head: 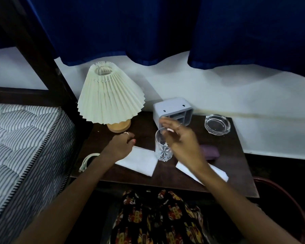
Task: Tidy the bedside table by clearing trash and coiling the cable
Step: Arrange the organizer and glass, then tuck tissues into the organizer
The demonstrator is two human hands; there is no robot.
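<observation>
White coiled cable (87, 161) curves at the dark wooden table's (165, 180) front-left edge, half hidden under your left forearm. Your left hand (121, 145) rests loosely curled on a flat white paper sheet (141, 162); your blurred right hand (180, 136) spreads beside the cut-glass tumbler (162, 148).

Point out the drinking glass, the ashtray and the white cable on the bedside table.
drinking glass (163, 152), head view, cut-pattern base.
ashtray (217, 123), head view, centre of the clear dish.
white cable (85, 162), head view, loop at the table's left edge.
</observation>
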